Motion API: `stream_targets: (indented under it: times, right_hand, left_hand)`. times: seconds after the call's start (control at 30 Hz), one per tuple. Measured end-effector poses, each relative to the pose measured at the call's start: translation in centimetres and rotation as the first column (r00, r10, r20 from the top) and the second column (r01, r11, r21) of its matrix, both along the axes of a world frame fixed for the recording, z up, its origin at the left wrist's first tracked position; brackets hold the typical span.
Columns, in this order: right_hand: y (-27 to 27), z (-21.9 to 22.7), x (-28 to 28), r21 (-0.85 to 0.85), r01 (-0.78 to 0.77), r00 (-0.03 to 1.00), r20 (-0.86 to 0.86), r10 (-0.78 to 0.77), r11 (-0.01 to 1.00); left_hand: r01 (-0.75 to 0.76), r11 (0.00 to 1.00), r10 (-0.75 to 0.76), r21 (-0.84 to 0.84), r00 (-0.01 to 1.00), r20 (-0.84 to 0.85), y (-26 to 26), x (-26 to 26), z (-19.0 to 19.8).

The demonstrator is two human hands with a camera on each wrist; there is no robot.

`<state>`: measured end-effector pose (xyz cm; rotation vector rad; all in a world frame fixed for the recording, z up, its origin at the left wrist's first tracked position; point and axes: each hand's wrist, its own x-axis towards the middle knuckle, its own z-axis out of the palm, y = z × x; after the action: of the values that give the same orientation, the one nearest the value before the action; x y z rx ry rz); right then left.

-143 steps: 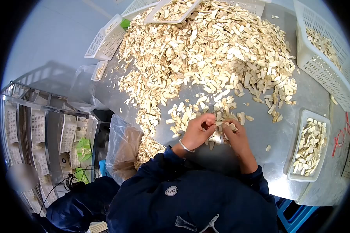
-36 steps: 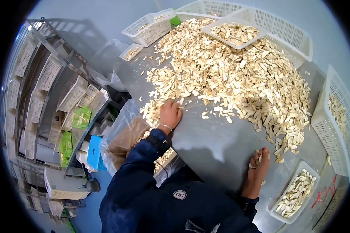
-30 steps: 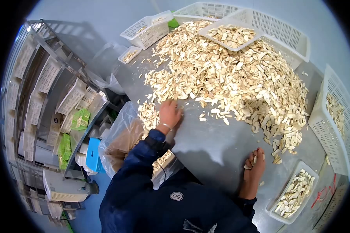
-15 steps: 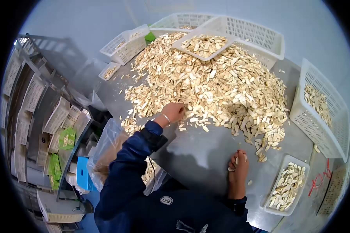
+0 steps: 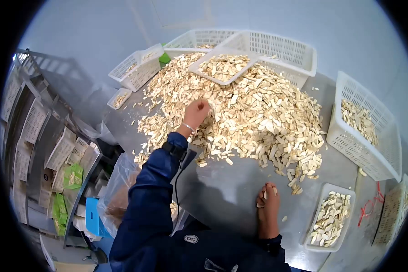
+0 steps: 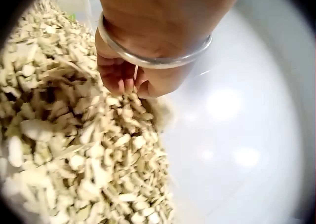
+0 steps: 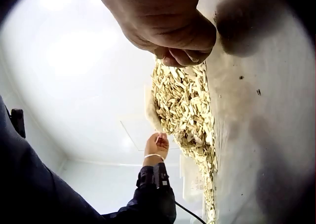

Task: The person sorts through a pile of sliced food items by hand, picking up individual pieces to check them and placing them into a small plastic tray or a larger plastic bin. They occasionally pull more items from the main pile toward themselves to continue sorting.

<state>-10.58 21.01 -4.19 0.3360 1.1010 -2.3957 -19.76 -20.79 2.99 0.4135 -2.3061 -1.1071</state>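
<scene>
A broad heap of pale, dried-looking oval slices (image 5: 258,109) covers the back of the metal table. My left hand (image 5: 196,115) is over the left part of this heap, wearing a silver bangle. In the left wrist view its fingers and thumb curl together close over the slices, and no slice shows plainly between them. Near the front of the table, my right hand (image 5: 270,208) is curled around a few slices (image 5: 260,205), whose pale edges show at its fingers. The right wrist view shows that hand's back and curled fingers from behind.
A small white tray of slices (image 5: 330,217) lies right of my right hand. White perforated baskets (image 5: 362,149) stand around the table, and another tray (image 5: 240,78) rests on the heap. Red string (image 5: 371,204) lies at the right. A plastic bag (image 5: 115,186) hangs at the left edge.
Both hands were together over slices near the front earlier. The left hand then went to the left edge and has since moved up over the heap. The right hand keeps holding its slices.
</scene>
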Motion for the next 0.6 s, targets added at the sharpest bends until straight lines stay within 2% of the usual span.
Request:
stream_targets:
  times: [0.1, 0.2, 0.33, 0.37, 0.47, 0.6]
  right_hand:
    - [-0.2, -0.2, 0.0, 0.011, -0.02, 1.0, 0.014, 0.02, 1.0]
    - [-0.2, -0.3, 0.0, -0.008, -0.025, 1.0, 0.004, 0.025, 1.0]
    - [0.0, -0.2, 0.1, -0.002, -0.037, 0.999, -0.017, 0.037, 0.999]
    - [0.0, -0.1, 0.0, 0.011, -0.041, 0.999, -0.016, 0.041, 0.999]
    - [0.1, -0.3, 0.0, -0.013, -0.043, 0.999, -0.011, 0.043, 0.999]
    - [0.0, -0.4, 0.1, -0.009, -0.045, 0.999, -0.012, 0.045, 0.999]
  left_hand:
    - [-0.102, 0.969, 0.065, -0.225, 0.984, -0.165, 0.0, 2.0, -3.7]
    - [-0.279, 0.867, 0.214, -0.413, 0.957, -0.197, -0.5, 2.6, -4.5]
    - [-0.437, 0.793, 0.335, -0.426, 0.895, -0.295, -1.0, 2.7, -5.3]
    - [-0.424, 0.812, 0.371, -0.402, 0.906, -0.205, -1.4, 2.9, -6.0]
    - [-0.528, 0.765, 0.463, -0.368, 0.849, -0.256, -1.3, 3.2, -8.4]
    - [-0.43, 0.857, 0.417, -0.283, 0.902, -0.109, 1.8, 4.8, -10.8]
